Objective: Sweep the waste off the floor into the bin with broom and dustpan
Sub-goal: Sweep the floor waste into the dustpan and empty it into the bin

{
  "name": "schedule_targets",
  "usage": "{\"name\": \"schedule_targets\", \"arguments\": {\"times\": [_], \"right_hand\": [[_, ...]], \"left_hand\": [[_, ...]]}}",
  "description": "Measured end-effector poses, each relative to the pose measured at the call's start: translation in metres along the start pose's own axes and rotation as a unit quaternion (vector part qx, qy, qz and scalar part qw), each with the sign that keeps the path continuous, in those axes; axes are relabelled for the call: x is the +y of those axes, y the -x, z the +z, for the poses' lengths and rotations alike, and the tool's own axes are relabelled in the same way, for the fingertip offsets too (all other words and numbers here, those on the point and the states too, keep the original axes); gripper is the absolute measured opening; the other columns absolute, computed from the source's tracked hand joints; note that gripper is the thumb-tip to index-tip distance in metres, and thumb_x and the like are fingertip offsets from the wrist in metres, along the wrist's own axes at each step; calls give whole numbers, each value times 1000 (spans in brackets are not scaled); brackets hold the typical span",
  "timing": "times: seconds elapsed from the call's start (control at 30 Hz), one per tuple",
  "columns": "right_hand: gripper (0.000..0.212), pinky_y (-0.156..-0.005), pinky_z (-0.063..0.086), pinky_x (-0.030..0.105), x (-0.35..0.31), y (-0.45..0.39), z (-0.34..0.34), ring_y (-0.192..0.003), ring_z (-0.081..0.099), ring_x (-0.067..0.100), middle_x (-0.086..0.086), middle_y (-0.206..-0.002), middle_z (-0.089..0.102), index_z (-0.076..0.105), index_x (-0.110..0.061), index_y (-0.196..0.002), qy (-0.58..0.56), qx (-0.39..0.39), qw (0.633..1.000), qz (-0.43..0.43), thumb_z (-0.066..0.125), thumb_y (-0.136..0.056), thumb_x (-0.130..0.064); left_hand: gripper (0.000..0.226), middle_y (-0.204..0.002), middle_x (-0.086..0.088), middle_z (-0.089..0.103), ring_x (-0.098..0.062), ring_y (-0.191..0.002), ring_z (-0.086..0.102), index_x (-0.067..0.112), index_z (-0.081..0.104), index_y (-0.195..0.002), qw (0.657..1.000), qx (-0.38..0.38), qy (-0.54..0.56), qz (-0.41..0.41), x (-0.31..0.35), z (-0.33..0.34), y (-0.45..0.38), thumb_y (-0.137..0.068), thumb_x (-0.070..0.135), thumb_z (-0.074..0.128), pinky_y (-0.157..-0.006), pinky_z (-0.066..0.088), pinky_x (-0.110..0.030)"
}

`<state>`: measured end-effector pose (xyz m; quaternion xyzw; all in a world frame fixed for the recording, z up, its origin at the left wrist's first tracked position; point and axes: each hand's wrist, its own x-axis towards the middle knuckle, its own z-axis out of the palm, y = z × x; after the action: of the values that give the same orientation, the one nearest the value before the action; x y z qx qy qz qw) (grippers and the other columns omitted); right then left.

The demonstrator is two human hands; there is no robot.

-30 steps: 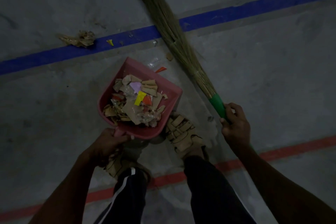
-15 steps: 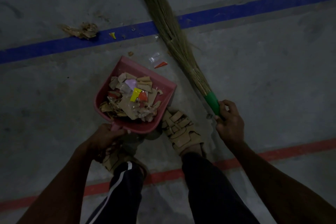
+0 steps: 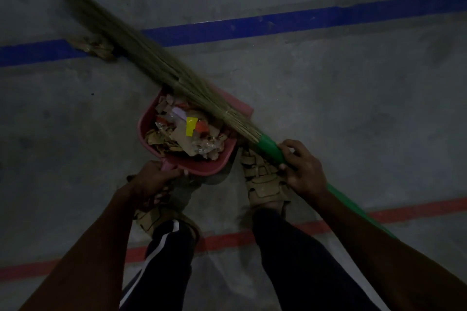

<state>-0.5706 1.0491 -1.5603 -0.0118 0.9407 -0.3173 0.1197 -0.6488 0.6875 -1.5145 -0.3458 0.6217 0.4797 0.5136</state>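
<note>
A pink dustpan (image 3: pixel 151 118) sits low in front of my feet, heaped with torn cardboard and coloured paper scraps (image 3: pixel 188 134). My left hand (image 3: pixel 154 179) grips its handle at the near end. My right hand (image 3: pixel 300 166) grips the green handle of a grass broom (image 3: pixel 141 50). The broom's bristles stretch up and to the left, crossing over the far right part of the pan. They touch a crumpled brown piece of waste (image 3: pixel 93 47) that lies on the blue floor line (image 3: pixel 303 20). The bin is not in view.
The floor is grey concrete. A red line (image 3: pixel 417 209) runs behind my feet. My two sandalled feet (image 3: pixel 262 179) stand just behind the dustpan, with dark trousers below.
The broom has swung to the left, from pointing up past the pan's right side to lying across the pan and reaching the brown waste. The small scraps near the pan's lip are out of sight.
</note>
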Motion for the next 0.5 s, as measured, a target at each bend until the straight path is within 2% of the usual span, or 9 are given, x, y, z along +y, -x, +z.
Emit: {"name": "schedule_targets", "arguments": {"times": [0.07, 0.17, 0.2, 0.27, 0.37, 0.43, 0.5], "right_hand": [[42, -55, 48, 26, -1, -6, -5, -79, 63, 21, 8, -122, 59, 66, -5, -120, -3, 21, 1000, -23, 69, -78, -5], [39, -54, 49, 29, -4, -18, -9, -78, 62, 21, 9, -123, 58, 64, -4, -121, 0, 45, 999, -24, 64, -82, -7], [39, -54, 51, 30, -5, -24, -10, -80, 62, 22, 9, -123, 58, 64, -4, -121, 3, 51, 998, -22, 62, -82, -9], [40, -58, 53, 32, -8, -39, -11, -83, 62, 23, 9, -124, 57, 64, -4, -122, 17, 53, 998, -12, 62, -82, -10], [45, -67, 49, 26, -17, -62, -12, -86, 62, 24, 9, -126, 57, 64, -5, -123, 32, 60, 998, 16, 68, -79, -9], [46, -69, 44, 23, -26, -77, -10, -88, 62, 23, 9, -126, 58, 64, -6, -124, 30, 66, 997, 27, 69, -78, -9], [47, -70, 42, 22, -35, -92, -7, -91, 62, 23, 9, -126, 58, 64, -7, -124, 31, 68, 997, 30, 69, -78, -10]], "left_hand": [[40, -53, -6, 34, -13, -42, 30, 16, 63, -52, 1000, -10, 12, -6, -3, 0, 0, -91, 14, 73, -48, 20, -26], [28, -52, -6, 34, -13, -44, 29, 14, 68, -60, 999, -24, 26, -9, -3, -4, 2, -83, 22, 82, -52, 16, -34], [25, -53, -8, 36, -13, -44, 31, 7, 70, -69, 999, -26, 30, -7, -4, -4, 4, -81, 26, 83, -51, 18, -32], [36, -57, -11, 38, -14, -44, 32, -5, 68, -87, 999, -19, 36, -5, -10, -7, 5, -82, 27, 81, -49, 22, -27], [31, -54, -13, 42, -17, -42, 36, -2, 67, -82, 999, -2, 38, 1, -21, -11, 11, -84, 26, 82, -47, 28, -24], [41, -61, -30, 51, -27, -54, 49, -2, 70, -84, 999, 11, 38, 10, -34, -17, 10, -78, 36, 85, -55, 39, -33], [58, -84, -48, 54, -37, -75, 54, -4, 69, -99, 998, 4, 54, 40, -48, -24, 11, -72, 44, 87, -68, 41, -47]]}}
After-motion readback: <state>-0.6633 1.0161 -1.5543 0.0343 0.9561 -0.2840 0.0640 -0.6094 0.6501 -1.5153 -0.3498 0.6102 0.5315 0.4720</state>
